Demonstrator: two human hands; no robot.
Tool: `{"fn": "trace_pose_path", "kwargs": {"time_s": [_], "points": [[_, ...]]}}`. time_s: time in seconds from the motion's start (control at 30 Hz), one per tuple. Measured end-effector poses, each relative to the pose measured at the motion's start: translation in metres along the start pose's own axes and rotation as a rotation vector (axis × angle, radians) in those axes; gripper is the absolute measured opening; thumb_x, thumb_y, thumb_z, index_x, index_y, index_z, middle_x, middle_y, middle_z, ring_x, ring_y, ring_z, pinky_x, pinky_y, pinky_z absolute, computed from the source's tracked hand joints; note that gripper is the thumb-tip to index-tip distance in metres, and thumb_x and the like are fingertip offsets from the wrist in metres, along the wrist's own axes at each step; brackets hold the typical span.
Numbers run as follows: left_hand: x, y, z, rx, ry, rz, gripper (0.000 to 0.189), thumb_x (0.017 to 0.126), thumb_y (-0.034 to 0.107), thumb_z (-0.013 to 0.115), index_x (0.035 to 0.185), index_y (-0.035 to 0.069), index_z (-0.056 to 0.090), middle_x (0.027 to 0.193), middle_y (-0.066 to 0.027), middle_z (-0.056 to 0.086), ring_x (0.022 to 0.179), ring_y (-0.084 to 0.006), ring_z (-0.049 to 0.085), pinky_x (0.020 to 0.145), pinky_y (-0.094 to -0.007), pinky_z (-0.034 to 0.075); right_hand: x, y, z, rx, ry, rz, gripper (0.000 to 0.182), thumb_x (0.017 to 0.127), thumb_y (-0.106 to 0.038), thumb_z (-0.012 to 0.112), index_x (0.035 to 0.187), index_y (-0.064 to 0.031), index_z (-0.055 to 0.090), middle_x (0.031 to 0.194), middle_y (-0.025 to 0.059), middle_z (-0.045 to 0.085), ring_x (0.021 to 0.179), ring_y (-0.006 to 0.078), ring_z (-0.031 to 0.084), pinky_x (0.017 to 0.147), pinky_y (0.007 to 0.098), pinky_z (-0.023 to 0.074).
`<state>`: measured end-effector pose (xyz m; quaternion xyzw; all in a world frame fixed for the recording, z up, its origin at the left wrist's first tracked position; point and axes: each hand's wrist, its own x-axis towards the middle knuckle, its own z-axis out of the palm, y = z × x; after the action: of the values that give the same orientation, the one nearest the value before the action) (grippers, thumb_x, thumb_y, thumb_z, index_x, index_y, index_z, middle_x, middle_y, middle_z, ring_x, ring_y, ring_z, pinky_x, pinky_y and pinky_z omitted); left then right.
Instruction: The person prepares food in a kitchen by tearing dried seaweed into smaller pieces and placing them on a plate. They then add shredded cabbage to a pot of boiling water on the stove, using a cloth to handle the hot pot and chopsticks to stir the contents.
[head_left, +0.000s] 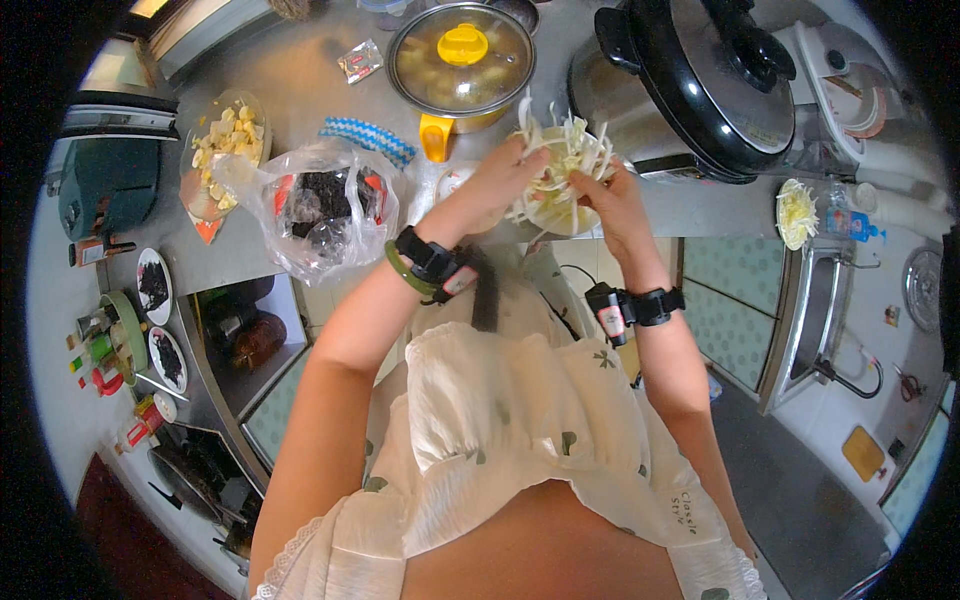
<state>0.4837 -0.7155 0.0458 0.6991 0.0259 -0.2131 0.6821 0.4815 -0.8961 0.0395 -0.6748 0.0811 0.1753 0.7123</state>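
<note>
Pale, thin vegetable strips (564, 159) are heaped over a plate (559, 220) at the counter's front edge. My left hand (510, 176) pinches some at the left of the heap, with a few strips sticking up above its fingers. From the right, my right hand (613, 196) has its thumb and fingertips closed on more strips; the strips partly hide its fingers. Just behind my hands stands a yellow-handled pot (462, 64) under a glass lid with a yellow knob. Left of my left wrist sits a clear plastic bag (341, 214) with dark contents.
A large electric cooker (697, 82) stands close on the right. Leftward lie a blue-white cloth (367, 139) and a plate of yellow chunks (232, 146). Another plate of pale strips (796, 214) sits near the sink (814, 307). Two plates of dark food (154, 285) are far left.
</note>
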Motion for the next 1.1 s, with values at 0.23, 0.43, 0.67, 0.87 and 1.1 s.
{"fn": "trace_pose_path", "kwargs": {"time_s": [0.23, 0.43, 0.67, 0.87, 1.1], "points": [[0.022, -0.005, 0.022, -0.053, -0.064, 0.063, 0.06, 0.087, 0.041, 0.052, 0.12, -0.008, 0.043, 0.112, -0.0158, 0.055, 0.101, -0.0183, 0.053, 0.087, -0.0284, 0.042, 0.013, 0.007, 0.015, -0.53, -0.001, -0.1, 0.031, 0.081, -0.001, 0.055, 0.111, -0.0006, 0.048, 0.096, 0.0068, 0.061, 0.085, 0.0135, 0.058, 0.071, 0.0254, 0.0461], [0.02, 0.002, 0.019, -0.149, -0.062, 0.026, 0.063, 0.082, 0.036, 0.061, 0.122, -0.008, 0.042, 0.114, -0.0154, 0.054, 0.106, -0.0181, 0.051, 0.09, -0.0281, 0.041, 0.004, -0.03, 0.019, -0.586, -0.296, -0.18, 0.037, 0.082, 0.002, 0.051, 0.118, 0.0017, 0.043, 0.106, 0.0098, 0.057, 0.097, 0.017, 0.055, 0.084, 0.0296, 0.0452], [0.048, -0.041, 0.033, -0.423, 0.046, 0.038, 0.042, 0.082, 0.026, 0.062, 0.112, -0.001, 0.048, 0.096, -0.0095, 0.059, 0.086, -0.0145, 0.057, 0.07, -0.0263, 0.047, 0.008, -0.014, -0.001, -0.472, -0.061, -0.106, 0.036, 0.081, -0.003, 0.054, 0.116, -0.0006, 0.048, 0.099, 0.0185, 0.061, 0.076, 0.0228, 0.064, 0.067, 0.032, 0.0493], [0.044, -0.032, 0.041, -0.546, 0.043, -0.003, 0.029, 0.084, 0.012, 0.056, 0.11, 0.0, 0.051, 0.096, -0.0058, 0.059, 0.087, -0.0127, 0.056, 0.073, -0.0249, 0.047, 0.011, -0.017, -0.004, -0.667, 0.017, -0.313, 0.021, 0.078, -0.005, 0.059, 0.098, -0.0003, 0.056, 0.086, 0.014, 0.064, 0.077, 0.0285, 0.063, 0.07, 0.0355, 0.0499], [0.019, -0.007, 0.031, -0.526, -0.007, -0.058, 0.027, 0.083, 0.009, 0.057, 0.109, 0.004, 0.053, 0.092, -0.0011, 0.06, 0.08, -0.0099, 0.056, 0.065, -0.0243, 0.047, 0.013, -0.015, -0.026, -0.587, -0.124, -0.29, 0.019, 0.077, -0.007, 0.061, 0.095, -0.0035, 0.058, 0.085, 0.0135, 0.065, 0.075, 0.025, 0.064, 0.069, 0.0324, 0.0499]]}}
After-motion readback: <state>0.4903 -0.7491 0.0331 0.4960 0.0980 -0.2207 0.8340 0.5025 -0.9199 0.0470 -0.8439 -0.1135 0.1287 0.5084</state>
